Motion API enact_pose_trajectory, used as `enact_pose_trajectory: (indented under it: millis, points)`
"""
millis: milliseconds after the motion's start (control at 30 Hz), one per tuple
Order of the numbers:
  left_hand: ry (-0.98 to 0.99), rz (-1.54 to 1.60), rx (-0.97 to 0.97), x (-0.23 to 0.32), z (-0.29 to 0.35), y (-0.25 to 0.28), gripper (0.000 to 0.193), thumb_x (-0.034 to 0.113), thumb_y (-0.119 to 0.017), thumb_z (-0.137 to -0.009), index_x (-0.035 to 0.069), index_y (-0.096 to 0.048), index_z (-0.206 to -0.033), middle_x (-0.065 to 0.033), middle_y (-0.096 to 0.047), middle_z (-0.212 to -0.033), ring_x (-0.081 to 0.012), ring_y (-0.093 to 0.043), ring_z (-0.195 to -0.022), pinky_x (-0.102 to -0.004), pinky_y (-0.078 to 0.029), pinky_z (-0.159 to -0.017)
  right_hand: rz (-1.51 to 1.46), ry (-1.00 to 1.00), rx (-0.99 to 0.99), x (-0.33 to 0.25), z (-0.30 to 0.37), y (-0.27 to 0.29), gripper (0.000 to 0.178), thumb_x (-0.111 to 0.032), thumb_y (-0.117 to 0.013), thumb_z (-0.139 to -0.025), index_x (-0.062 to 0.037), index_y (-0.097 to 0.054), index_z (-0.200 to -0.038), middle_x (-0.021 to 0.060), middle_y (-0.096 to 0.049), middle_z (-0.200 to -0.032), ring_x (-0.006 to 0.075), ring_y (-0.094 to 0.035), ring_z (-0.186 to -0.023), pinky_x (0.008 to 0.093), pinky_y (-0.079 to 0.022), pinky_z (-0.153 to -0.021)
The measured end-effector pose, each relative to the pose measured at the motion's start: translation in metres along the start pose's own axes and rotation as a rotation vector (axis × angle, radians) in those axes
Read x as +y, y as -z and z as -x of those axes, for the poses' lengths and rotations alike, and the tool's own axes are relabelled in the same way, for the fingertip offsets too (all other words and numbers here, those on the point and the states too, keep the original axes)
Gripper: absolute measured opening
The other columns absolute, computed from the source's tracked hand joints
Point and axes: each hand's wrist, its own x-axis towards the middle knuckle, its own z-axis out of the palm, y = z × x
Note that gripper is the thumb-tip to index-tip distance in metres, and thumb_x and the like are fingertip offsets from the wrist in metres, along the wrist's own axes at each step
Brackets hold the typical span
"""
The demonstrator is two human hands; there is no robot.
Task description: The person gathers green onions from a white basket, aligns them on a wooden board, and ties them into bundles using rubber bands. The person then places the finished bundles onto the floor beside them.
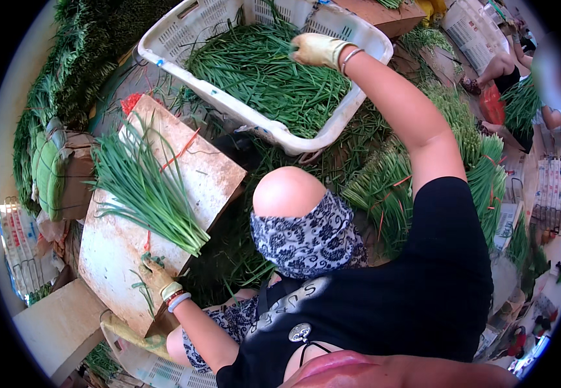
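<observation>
My left hand (157, 275), in a pale glove with greenish fingertips, rests at the near part of a worn board (109, 239). Its fingers are curled where a red tie strip (148, 240) ends; what they hold, if anything, is hidden. Across the board lies a bunch of garlic chives (154, 194), cut ends toward me, with another red strip (180, 152) near its leafy end. My right arm stretches forward, and my gloved right hand (319, 50) is over the white plastic crate (212, 97) of loose chives (274, 84). Blur hides its fingertips.
Tied chive bundles (390, 194) are stacked at my right. More greens (99, 39) pile up at the far left, beside a green cushion-like bundle (47, 171). A yellowish crate (132, 346) stands near me. Other people (504, 71) sit at the far right.
</observation>
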Motion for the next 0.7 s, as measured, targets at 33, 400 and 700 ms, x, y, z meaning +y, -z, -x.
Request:
enact_pose_trajectory:
  millis: [33,400,700]
  points:
    - [0.037,0.011,0.027,-0.003,-0.002,-0.009,0.044,0.034,-0.044,-0.087,-0.005,-0.052,-0.105,-0.0244,-0.056,-0.098,-0.0371,-0.052,-0.088,-0.0398,-0.04,-0.08,0.064,-0.053,-0.109,0.023,-0.003,-0.009,0.025,-0.021,-0.053,-0.075,-0.004,-0.06,-0.091,0.0148,-0.062,-0.079,0.0283,-0.06,-0.072,0.037,-0.047,-0.068]
    - [0.064,-0.226,0.087,0.0,0.017,-0.007,0.038,0.027,-0.036,-0.091,-0.006,-0.052,-0.102,-0.0235,-0.055,-0.098,-0.0355,-0.051,-0.09,-0.0392,-0.039,-0.08,-0.291,-0.151,-0.096,-0.022,-0.184,-0.145,0.057,-0.043,-0.056,-0.076,0.0019,-0.05,-0.11,0.0199,-0.052,-0.112,0.0304,-0.05,-0.105,0.0356,-0.04,-0.089]
    - [0.108,-0.169,0.074,0.026,0.021,-0.001,0.033,0.024,-0.036,-0.092,-0.004,-0.054,-0.098,-0.0189,-0.056,-0.096,-0.0324,-0.052,-0.086,-0.0381,-0.041,-0.077,-0.092,-0.396,-0.18,-0.109,-0.238,-0.201,0.099,-0.049,-0.069,-0.06,-0.0035,-0.021,-0.134,0.0203,-0.042,-0.12,0.0316,-0.046,-0.106,0.044,-0.041,-0.08]
